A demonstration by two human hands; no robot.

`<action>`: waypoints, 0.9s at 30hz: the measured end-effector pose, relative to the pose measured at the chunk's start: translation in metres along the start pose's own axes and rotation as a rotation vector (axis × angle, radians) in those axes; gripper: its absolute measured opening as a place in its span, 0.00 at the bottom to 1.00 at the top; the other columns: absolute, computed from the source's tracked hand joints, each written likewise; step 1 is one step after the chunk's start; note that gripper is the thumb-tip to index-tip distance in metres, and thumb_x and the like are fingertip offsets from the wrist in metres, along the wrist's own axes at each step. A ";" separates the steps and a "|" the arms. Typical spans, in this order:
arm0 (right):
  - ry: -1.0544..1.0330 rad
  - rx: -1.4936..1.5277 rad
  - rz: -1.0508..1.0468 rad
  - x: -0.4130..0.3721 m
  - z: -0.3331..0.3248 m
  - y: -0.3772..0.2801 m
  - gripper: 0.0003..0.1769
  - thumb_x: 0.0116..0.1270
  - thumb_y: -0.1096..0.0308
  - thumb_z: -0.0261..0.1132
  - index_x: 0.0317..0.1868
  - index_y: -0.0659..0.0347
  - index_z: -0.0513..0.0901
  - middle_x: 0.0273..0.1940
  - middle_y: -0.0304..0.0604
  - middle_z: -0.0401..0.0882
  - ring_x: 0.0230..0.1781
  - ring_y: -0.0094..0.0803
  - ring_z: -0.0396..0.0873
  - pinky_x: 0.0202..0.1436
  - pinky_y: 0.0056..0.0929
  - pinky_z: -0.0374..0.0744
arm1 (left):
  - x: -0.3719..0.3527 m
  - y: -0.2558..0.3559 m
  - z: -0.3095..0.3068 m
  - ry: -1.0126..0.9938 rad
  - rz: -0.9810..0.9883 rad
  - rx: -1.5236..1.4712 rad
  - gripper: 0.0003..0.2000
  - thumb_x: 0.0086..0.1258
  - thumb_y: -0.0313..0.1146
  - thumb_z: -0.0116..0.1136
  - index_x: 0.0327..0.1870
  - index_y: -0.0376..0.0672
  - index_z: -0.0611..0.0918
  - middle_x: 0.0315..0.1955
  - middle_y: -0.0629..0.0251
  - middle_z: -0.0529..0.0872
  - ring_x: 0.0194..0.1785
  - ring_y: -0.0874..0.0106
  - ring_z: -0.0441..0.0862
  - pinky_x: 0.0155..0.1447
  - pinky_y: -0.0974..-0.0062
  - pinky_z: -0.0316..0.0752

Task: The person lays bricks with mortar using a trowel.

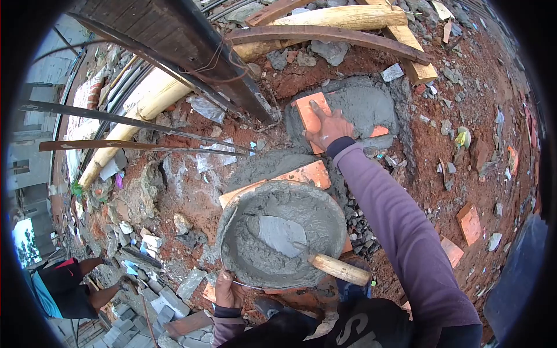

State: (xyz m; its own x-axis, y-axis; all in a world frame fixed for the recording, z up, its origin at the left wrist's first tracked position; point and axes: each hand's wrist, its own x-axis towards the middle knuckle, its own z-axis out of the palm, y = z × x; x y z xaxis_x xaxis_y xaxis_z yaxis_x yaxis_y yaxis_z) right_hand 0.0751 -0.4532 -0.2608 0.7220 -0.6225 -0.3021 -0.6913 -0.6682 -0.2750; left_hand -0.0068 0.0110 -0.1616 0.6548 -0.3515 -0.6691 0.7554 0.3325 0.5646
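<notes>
While the right hand (329, 129) lies palm-down with its fingers spread wide, gripping nothing, it presses on a flat orange clay brick (306, 111) set into the left edge of a mound of wet grey mortar (368, 104) on the ground. Judging by this, the brick is being bedded. That goes best with even pressure through the whole palm and a slight side-to-side rub, so the brick settles level rather than tipping towards the softer mortar on its right. Nearer the body, the left hand (228, 292) is curled tight over the near rim of a round grey metal pan (227, 232) half full of the same mortar. In the pan rests a steel trowel (281, 235), its pale wooden handle (339, 268) pointing out over the right rim. The pan sits partly on a second orange brick (310, 173). All around is red earth (429, 156) strewn with stone chips, with a loose brick (469, 223) to the right and thick bamboo poles (342, 17) beyond. Another person (64, 284) crouches well apart at the lower left.
</notes>
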 end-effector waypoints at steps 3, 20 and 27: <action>-0.037 0.000 0.007 0.002 -0.001 -0.003 0.47 0.54 0.39 0.69 0.74 0.29 0.60 0.52 0.55 0.70 0.49 0.52 0.80 0.50 0.45 0.80 | 0.002 0.002 0.006 -0.016 -0.027 -0.018 0.18 0.73 0.35 0.57 0.59 0.38 0.69 0.53 0.55 0.80 0.51 0.58 0.85 0.47 0.54 0.87; -0.043 -0.033 -0.010 -0.003 0.002 -0.010 0.46 0.56 0.41 0.70 0.74 0.29 0.61 0.53 0.52 0.68 0.52 0.51 0.78 0.49 0.44 0.81 | 0.002 0.001 0.006 0.040 0.006 0.035 0.18 0.70 0.39 0.61 0.55 0.40 0.73 0.44 0.62 0.84 0.43 0.63 0.87 0.43 0.61 0.88; -0.045 -0.042 -0.011 -0.001 -0.001 -0.013 0.46 0.57 0.41 0.69 0.75 0.29 0.60 0.54 0.52 0.68 0.56 0.50 0.76 0.52 0.44 0.80 | 0.006 0.003 0.003 0.002 -0.001 0.007 0.17 0.71 0.37 0.61 0.55 0.42 0.73 0.42 0.66 0.84 0.45 0.66 0.86 0.46 0.59 0.88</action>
State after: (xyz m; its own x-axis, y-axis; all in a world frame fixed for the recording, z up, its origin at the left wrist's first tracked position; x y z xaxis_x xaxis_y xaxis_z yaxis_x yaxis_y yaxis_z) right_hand 0.0835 -0.4446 -0.2560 0.7268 -0.5968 -0.3400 -0.6806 -0.6922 -0.2400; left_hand -0.0008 0.0076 -0.1627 0.6536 -0.3505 -0.6708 0.7566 0.3258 0.5670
